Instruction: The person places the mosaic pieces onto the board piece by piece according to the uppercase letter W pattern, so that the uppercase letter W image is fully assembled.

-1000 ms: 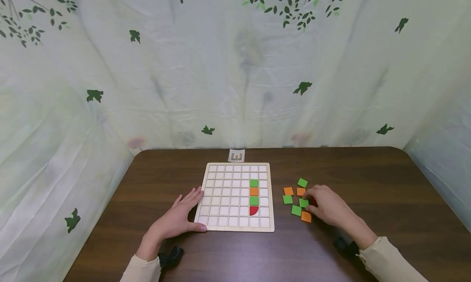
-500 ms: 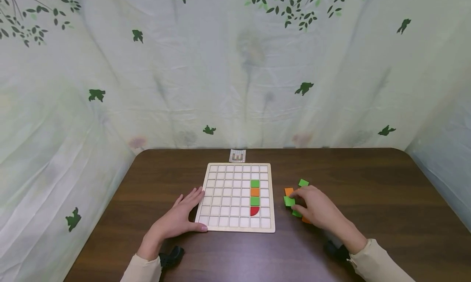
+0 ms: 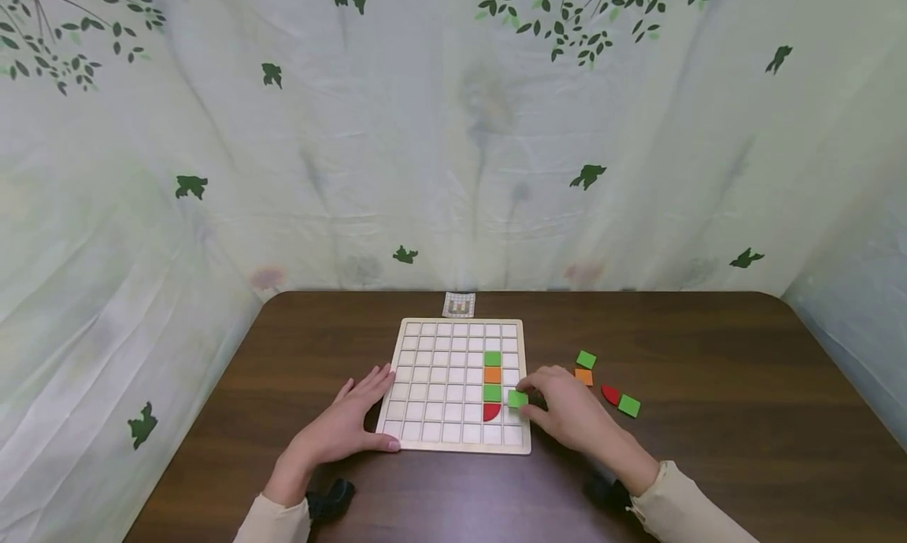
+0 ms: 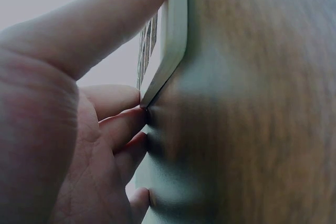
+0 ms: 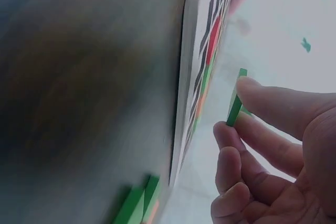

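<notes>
"Trouble, if it came, would start where?"

"With the grip, I'd say. The right hand (image 3: 564,411) pinches a green square tile (image 5: 237,98) between thumb and fingertips, its outer fingers loosely curled. A small slip could turn the tile or drop it askew across two cells."

"What about the spot it's over?"

"From the head view it hangs over the right-hand column of the gridded wooden board (image 3: 453,449), close to the right rim. Lowered too far right, it might catch on that rim and sit tilted. Too far left, a fingertip could nudge the red quarter-round piece (image 3: 491,411) in the neighbouring column."

"Could the board slide?"

"Less likely while it's braced. The left hand (image 3: 340,430) has its fingers spread at the left edge and its thumb on the near corner. Without that, a sideways push might shift the board on the wood-grain table (image 3: 453,496)."

"And the tile itself, how does it look?"

"Thin, flat, plain bright green, darker along the edge that faces the right wrist camera, which shows it clear of the board. Another scrap of green shows behind it between the fingers; I can't tell whether that belongs to the same tile. It seems a match for the green tile (image 3: 492,393) lying just beyond the red piece."
</notes>
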`<state>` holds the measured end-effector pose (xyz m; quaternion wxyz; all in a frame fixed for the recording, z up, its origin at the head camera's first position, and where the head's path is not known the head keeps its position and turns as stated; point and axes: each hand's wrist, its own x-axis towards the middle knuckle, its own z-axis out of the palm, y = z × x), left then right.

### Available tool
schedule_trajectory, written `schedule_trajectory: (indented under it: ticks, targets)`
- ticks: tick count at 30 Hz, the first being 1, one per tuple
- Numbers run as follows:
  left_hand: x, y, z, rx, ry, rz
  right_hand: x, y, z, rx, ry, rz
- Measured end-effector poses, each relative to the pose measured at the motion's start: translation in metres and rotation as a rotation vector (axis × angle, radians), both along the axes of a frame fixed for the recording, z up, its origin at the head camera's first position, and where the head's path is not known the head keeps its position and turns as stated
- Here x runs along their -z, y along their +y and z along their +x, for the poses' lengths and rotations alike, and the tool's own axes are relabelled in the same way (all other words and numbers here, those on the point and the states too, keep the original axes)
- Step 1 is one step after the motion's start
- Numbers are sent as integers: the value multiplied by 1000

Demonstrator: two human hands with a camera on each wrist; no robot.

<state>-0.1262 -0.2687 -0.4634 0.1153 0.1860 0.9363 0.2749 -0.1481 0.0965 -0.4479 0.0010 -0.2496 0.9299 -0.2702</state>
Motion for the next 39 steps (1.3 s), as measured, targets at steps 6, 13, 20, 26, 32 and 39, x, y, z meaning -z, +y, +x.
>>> schedule_trajectory:
  ticks: [6, 13, 20, 26, 32, 39]
  targets:
    - [1, 0, -1, -1, -9, -2, 1, -16, 1, -51, 15, -42]
    - [1, 0, -2, -1, -10, 1, 2, -33, -2, -51, -5, -28]
    - [-1, 2, -2, 4, 2, 4, 4, -45, -4, -75, 35, 3]
    - [0, 1, -2, 3, 9, 0, 6, -51, -6, -112, 36, 28]
    - [2, 0, -2, 6, 11, 0, 6, -54, -6, -123, 20, 36]
    - [2, 0, -1, 2, 10, 0, 6, -57, -6, -120, 21, 53]
